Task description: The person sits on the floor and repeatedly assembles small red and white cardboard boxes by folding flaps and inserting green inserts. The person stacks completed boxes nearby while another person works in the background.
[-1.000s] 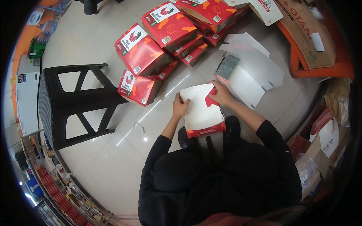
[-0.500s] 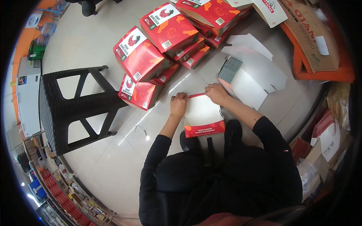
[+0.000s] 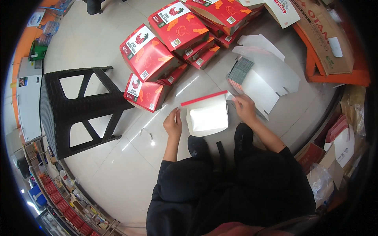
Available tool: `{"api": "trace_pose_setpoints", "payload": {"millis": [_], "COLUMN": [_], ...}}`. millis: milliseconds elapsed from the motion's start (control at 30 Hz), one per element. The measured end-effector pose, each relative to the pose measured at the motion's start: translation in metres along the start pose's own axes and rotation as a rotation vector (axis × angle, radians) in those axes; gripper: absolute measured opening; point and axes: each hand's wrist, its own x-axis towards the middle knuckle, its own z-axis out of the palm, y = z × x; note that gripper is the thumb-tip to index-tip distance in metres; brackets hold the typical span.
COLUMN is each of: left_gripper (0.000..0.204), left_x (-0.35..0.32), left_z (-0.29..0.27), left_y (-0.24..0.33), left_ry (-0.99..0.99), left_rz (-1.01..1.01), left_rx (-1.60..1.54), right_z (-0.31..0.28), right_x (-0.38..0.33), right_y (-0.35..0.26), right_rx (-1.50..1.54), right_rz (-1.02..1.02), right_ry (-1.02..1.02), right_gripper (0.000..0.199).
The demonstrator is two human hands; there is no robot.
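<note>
A partly folded paperboard food box (image 3: pixel 208 117), white inside with a red strip along its far edge, sits in front of my feet. My right hand (image 3: pixel 245 108) pinches the small white tab at its far right corner. At the far left corner, my left hand (image 3: pixel 172 124) has its fingertips closed at the box's edge, apparently on a matching tab that is hard to make out. Beyond my right hand lies a stack of flat box blanks (image 3: pixel 241 71), white with grey-green edges, under spread white sheets (image 3: pixel 271 72).
Several folded red boxes (image 3: pixel 149 53) are piled on the tiled floor ahead. A black plastic stool (image 3: pixel 51 110) lies on its side at left. At right are a brown carton (image 3: pixel 327 43) on an orange stand (image 3: pixel 312 63) and a clear plastic bag (image 3: pixel 319 179). Shelves (image 3: pixel 59 188) line the lower left.
My hands have moved apart to the box's two far corners. The box has turned so its red front panel is out of sight and a red strip shows along the far edge.
</note>
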Motion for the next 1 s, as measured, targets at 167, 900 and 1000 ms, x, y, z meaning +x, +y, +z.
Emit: {"api": "trace_pose_setpoints", "payload": {"millis": [167,900,1000], "left_gripper": [0.011,0.043,0.047], "left_x": [-0.04,-0.042,-0.029], "left_z": [0.01,-0.013,-0.013], "left_y": [0.0,0.008,0.016], "left_ry": [-0.026,-0.441,-0.524], "left_rz": [-0.074,-0.956,-0.882], "left_rx": [-0.034,-1.14,-0.891], "right_z": [0.016,0.0,0.015], "right_x": [-0.035,-0.06,-0.055], "right_y": [0.002,-0.01,0.007], "right_rx": [0.125,0.988,1.117], "right_rz": [-0.104,0.252,0.321], "right_ry": [0.08,-0.448,-0.44], "right_gripper": [0.021,0.06,0.06]}}
